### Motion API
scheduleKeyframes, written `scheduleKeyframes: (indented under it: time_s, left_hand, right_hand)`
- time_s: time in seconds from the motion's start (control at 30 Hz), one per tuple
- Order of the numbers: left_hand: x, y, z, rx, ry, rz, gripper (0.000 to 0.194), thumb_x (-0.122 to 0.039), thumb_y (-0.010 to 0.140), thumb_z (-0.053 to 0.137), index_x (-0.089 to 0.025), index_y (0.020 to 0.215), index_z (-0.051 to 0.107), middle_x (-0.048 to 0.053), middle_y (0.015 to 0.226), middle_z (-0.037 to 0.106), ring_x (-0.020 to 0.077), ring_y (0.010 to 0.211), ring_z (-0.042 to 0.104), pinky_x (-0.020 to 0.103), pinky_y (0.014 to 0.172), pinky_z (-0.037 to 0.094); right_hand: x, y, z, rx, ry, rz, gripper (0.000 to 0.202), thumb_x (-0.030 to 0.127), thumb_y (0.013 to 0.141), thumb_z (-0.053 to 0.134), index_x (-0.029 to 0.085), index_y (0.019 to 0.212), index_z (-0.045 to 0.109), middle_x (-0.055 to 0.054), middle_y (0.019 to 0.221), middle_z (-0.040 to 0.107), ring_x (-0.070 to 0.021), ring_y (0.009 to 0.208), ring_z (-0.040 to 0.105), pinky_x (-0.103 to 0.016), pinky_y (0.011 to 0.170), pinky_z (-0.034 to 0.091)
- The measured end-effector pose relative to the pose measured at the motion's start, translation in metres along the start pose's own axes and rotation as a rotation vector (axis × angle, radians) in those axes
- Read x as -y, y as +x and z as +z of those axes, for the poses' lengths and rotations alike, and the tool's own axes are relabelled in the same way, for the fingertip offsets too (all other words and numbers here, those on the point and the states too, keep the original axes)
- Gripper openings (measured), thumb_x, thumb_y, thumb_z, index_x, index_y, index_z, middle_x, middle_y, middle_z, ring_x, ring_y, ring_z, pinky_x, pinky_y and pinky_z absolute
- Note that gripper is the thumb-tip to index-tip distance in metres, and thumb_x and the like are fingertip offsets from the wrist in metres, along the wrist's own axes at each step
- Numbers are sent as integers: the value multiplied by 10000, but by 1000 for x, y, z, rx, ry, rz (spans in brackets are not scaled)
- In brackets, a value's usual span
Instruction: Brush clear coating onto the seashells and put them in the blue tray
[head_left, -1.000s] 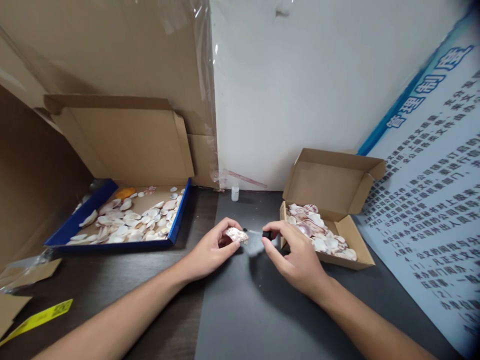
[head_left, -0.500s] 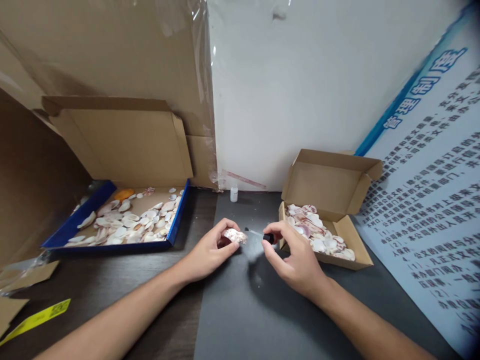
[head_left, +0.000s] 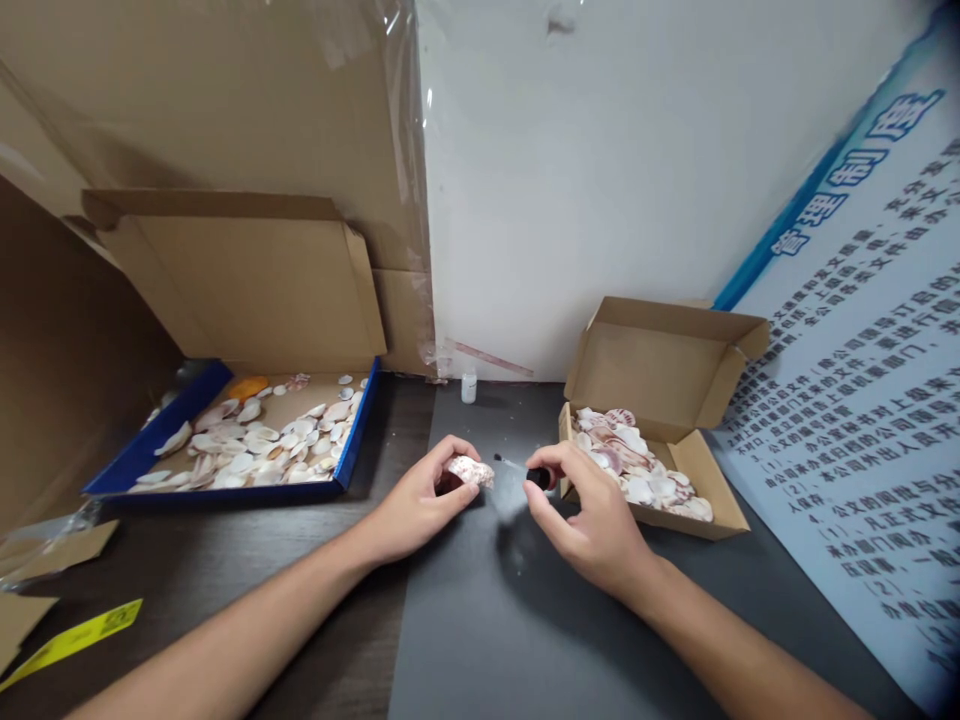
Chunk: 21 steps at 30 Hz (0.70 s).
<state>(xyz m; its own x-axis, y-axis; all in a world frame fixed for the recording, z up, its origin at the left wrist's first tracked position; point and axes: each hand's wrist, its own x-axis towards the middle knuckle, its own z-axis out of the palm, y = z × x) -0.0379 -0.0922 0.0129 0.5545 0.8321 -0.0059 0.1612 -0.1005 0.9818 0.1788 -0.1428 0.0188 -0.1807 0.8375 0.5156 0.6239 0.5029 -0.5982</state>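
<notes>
Between the thumb and fingers of my left hand (head_left: 426,500) is a pale seashell (head_left: 472,472) with reddish-brown specks, its edge turned to the right. My right hand (head_left: 585,505) pinches the black cap of a small brush applicator (head_left: 538,478). A thin clear stem runs from the cap to the left and ends in a dark brush tip, close to the shell but apart from it. Behind both hands a small white bottle (head_left: 469,388) stands upright near the wall.
On the left an open blue-sided cardboard box (head_left: 341,470) holds many loose shells. A smaller open cardboard box (head_left: 724,490) with shells stands at the right, close to my right hand. A yellow label strip (head_left: 71,645) and cardboard scraps lie at lower left. A printed poster (head_left: 862,400) leans along the right.
The black cap has turned slightly in my right fingers, and the brush tip has shifted a little to the right, away from the shell. My left hand stays in place.
</notes>
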Motion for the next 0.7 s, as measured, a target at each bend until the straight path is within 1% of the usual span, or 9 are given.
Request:
scheduleKeyframes:
  time_s: [0.1, 0.17, 0.27, 0.37, 0.47, 0.53, 0.63, 0.7]
  left_hand:
    - [0, 0, 1, -2, -23, 4, 288, -402, 874, 627, -189, 1018, 497, -18, 845, 513, 118, 719, 450, 237, 655, 350]
    - [0, 0, 1, -7, -29, 1, 290, -402, 871, 635, -189, 1015, 500, -23, 835, 510, 113, 708, 448, 233, 646, 350]
    - [1, 0, 2, -10, -40, -5, 292, -401, 870, 644, -191, 1014, 501, -34, 816, 509, 100, 674, 444, 229, 630, 353]
    - [1, 0, 2, -6, -66, -13, 301, -404, 870, 649, -194, 1015, 491, -40, 808, 515, 90, 645, 446, 227, 622, 364]
    - [2, 0, 2, -6, -68, -28, 301, -396, 867, 655, -191, 1019, 493, -40, 802, 520, 84, 632, 446, 223, 607, 364]
    - [2, 0, 2, -3, -64, -33, 300, -391, 866, 658, -188, 1024, 503, -38, 799, 522, 82, 628, 447, 219, 596, 363]
    - [2, 0, 2, -12, -63, -33, 310, -395, 861, 664, -185, 1038, 519, -30, 816, 532, 83, 637, 460, 218, 593, 374]
    - [3, 1, 2, -17, -82, -36, 324, -399, 853, 675, -183, 1039, 521, -24, 825, 542, 87, 650, 482, 220, 600, 394]
  right_hand:
    - [0, 0, 0, 26, 26, -30, 82, 191, 896, 561, 213, 975, 561, -24, 835, 593, -174, 748, 552, -318, 702, 449]
    - [1, 0, 0, 44, -8, -16, 79, 183, 890, 565, 213, 963, 568, -21, 823, 599, -176, 740, 551, -319, 695, 443]
    - [2, 0, 0, 12, -1, -7, 82, 185, 892, 563, 207, 971, 568, -24, 828, 597, -172, 736, 553, -312, 686, 446]
    - [2, -1, 0, 38, 24, -45, 96, 192, 898, 561, 207, 992, 571, -25, 835, 600, -171, 744, 560, -310, 698, 457]
    - [1, -1, 0, 22, -14, -13, 84, 183, 897, 561, 208, 977, 574, -25, 826, 598, -173, 736, 556, -314, 688, 450]
    - [0, -1, 0, 6, 10, -14, 90, 185, 901, 557, 208, 987, 571, -28, 840, 598, -170, 740, 559, -310, 687, 456]
    - [0, -1, 1, 39, 41, -37, 98, 186, 902, 557, 211, 996, 573, -23, 835, 603, -166, 733, 566, -304, 688, 466]
    - [0, -1, 1, 35, 23, -14, 98, 182, 898, 556, 210, 990, 576, -23, 830, 609, -166, 726, 570, -302, 678, 464]
